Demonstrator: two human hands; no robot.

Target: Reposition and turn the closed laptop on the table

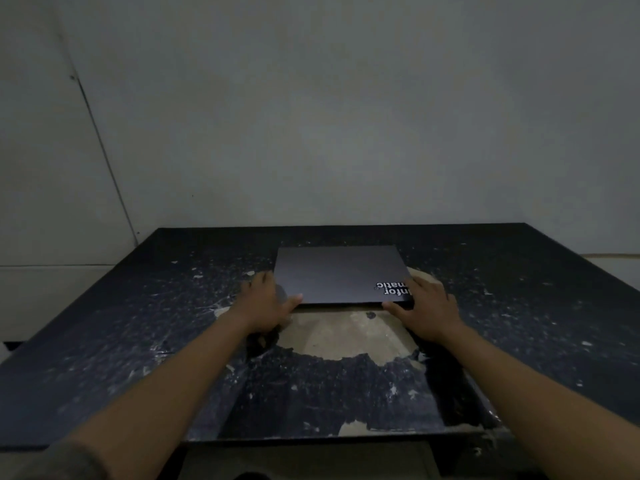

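A closed dark grey laptop [337,273] lies flat on the black table [519,306], past its middle, with its long side facing me. White upside-down lettering marks its near right corner. My left hand [265,301] grips the near left corner, thumb on the lid and fingers along the left edge. My right hand [427,306] holds the near right corner, fingers over the lettering and thumb at the front edge.
The table top is worn, with a large bare beige patch [341,336] right in front of the laptop and white flecks all over. A plain wall [311,116] rises directly behind the table's far edge. The near edge shows chipped spots.
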